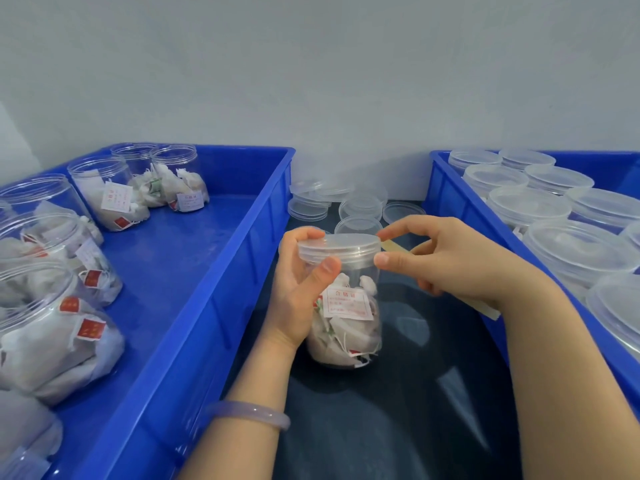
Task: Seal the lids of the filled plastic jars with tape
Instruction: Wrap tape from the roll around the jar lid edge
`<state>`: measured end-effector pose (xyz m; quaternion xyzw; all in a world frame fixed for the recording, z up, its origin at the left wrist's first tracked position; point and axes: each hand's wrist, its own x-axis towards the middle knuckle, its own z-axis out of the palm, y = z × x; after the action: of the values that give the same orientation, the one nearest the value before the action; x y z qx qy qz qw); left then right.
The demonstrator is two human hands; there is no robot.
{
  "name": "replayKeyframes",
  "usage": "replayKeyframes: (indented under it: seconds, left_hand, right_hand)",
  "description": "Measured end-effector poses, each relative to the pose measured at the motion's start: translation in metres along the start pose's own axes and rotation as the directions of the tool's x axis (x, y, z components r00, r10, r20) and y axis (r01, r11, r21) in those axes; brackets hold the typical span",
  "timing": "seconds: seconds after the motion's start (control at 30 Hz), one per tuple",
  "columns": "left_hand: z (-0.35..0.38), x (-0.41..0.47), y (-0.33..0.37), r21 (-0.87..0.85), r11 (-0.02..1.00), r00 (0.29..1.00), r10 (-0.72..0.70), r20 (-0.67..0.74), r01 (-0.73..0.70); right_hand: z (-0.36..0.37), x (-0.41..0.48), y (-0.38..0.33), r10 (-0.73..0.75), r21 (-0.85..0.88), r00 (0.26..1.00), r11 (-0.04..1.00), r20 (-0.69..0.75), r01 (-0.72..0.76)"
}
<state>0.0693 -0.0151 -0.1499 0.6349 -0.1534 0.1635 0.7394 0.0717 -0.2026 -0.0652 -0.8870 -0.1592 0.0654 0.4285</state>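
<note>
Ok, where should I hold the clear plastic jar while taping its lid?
Wrap the clear plastic jar wall just under the translucent screw lid, from the left, as the left hand does: upright cylinder, lid seam free for the right hand.

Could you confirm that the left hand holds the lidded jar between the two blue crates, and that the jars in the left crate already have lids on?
Not quite: the head view shows the jars in the left crate standing open, without lids. The rest holds: the left hand holds the lidded jar between that crate and the right crate.
</note>
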Motion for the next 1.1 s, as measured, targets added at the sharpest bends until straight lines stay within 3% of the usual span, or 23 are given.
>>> replayKeyframes:
  seconds: [0.17,0.27,0.37,0.6,0.77,0.87,1.0,1.1]
  left_hand:
    - [-0.005,0.0,0.002,-0.043,0.995,0.996,-0.09,0.024,0.091]
    - [-0.005,0.003,0.007,0.013,0.988,0.986,-0.157,0.048,0.157]
    - [-0.002,0.008,0.008,0.082,0.978,0.981,-0.188,-0.05,0.191]
    - [0.0,0.006,0.008,0.098,0.979,0.973,-0.163,-0.163,0.18]
    - [-0.01,0.008,0.008,-0.108,0.981,0.976,-0.173,-0.13,0.16]
    - [-0.01,0.006,0.007,-0.116,0.98,0.984,-0.169,-0.063,0.161]
    - [-0.011,0.002,0.009,-0.265,0.944,0.978,-0.208,-0.016,0.196]
    - [0.001,-0.001,0.004,-0.148,0.987,0.994,-0.08,-0.074,0.068]
  right_hand:
    - [0.004,0.005,0.007,0.047,0.078,0.997,0.996,0.067,-0.052]
    - [0.015,0.007,0.006,0.047,0.12,0.999,0.992,0.018,-0.049]
    - [0.023,0.01,0.0,0.051,0.122,0.998,0.991,-0.04,-0.046]
    - [0.019,0.009,-0.005,0.05,-0.012,0.999,0.999,0.014,-0.05]
    - [0.01,0.003,-0.008,0.011,-0.048,0.998,0.999,0.058,-0.008]
    - [0.007,0.002,-0.006,-0.005,-0.068,0.998,0.998,0.058,0.008]
    - [0.001,-0.001,0.005,0.034,0.06,0.998,0.997,0.054,-0.037]
    - [0.008,0.004,0.014,0.031,0.06,0.999,0.998,0.028,-0.033]
